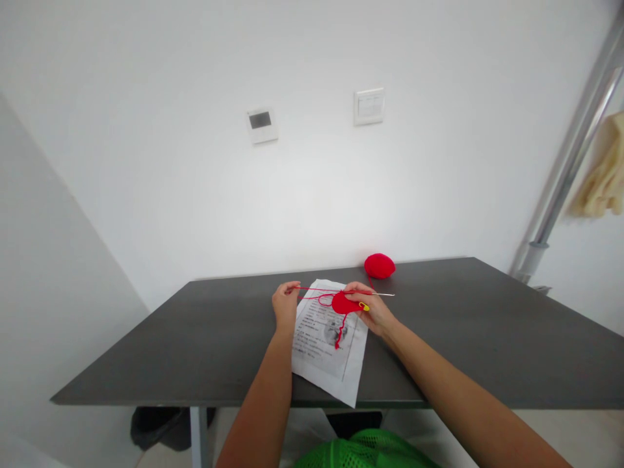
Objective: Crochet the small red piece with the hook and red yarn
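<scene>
My left hand is closed in a pinch on a strand of red yarn that runs taut to the right. My right hand grips a small red crochet piece that carries a yellow marker, together with a thin metal crochet hook pointing right. A red yarn tail hangs from the piece. Both hands hover over a printed paper sheet on the dark grey table. A red yarn ball lies at the table's far edge, just beyond my right hand.
The table stands against a white wall with a switch plate and a small panel. A metal pole rises at the right with pale cloth hanging by it. A green mesh item and a dark object lie below the table.
</scene>
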The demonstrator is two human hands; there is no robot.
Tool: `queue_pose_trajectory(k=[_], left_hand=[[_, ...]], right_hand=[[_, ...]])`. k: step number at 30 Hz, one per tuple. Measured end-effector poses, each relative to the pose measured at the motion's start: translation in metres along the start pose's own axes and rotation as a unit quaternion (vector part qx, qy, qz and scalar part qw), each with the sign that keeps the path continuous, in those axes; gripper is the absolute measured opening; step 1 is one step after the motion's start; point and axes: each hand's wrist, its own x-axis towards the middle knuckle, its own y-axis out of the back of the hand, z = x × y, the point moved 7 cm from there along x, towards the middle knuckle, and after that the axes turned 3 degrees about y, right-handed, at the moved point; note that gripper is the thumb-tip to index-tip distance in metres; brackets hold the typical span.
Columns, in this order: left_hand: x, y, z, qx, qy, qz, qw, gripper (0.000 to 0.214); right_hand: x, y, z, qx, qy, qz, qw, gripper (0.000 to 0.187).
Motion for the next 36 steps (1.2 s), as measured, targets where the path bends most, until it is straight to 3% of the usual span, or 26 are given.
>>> queue_pose_trajectory(k=[4,9,13,20,23,26,28,30,32,36], left_hand=[[0.012,0.038,-0.013,-0.101,0.032,0.158,0.982,0.019],[0.016,0.055,-0.014,-0.155,0.017,0.226,0.962,0.02],[0.016,0.067,-0.017,-0.176,0.025,0.293,0.94,0.018],[0.009,0.088,-0.008,-0.173,0.006,0.386,0.906,0.029],[0.008,0.076,0.005,-0.123,-0.045,0.339,0.932,0.026],[0.01,0.036,0.007,-0.087,-0.045,0.163,0.982,0.026],[0.005,0.011,0.003,-0.007,-0.037,0.064,0.997,0.029],[-0.002,-0.012,-0.002,0.093,-0.048,-0.029,0.994,0.026],[-0.012,-0.031,-0.008,0.194,-0.072,-0.123,0.971,0.019],[-0.022,-0.04,-0.016,0.295,-0.079,-0.168,0.937,0.009]], right_hand=[[0.009,0.036,-0.013,0.019,0.08,0.129,0.988,0.014],[0.007,0.085,-0.032,0.06,0.186,0.295,0.935,0.014],[0.005,0.103,-0.035,0.065,0.214,0.34,0.914,0.014],[0.004,0.115,-0.037,0.068,0.244,0.375,0.892,0.015],[0.003,0.116,-0.038,0.072,0.243,0.384,0.888,0.015],[0.004,0.11,-0.035,0.069,0.228,0.376,0.896,0.017],[0.005,0.106,-0.032,0.063,0.216,0.366,0.903,0.017],[0.005,0.103,-0.03,0.056,0.207,0.358,0.909,0.016],[0.006,0.101,-0.028,0.051,0.199,0.35,0.914,0.015],[0.007,0.098,-0.026,0.045,0.188,0.339,0.921,0.014]])
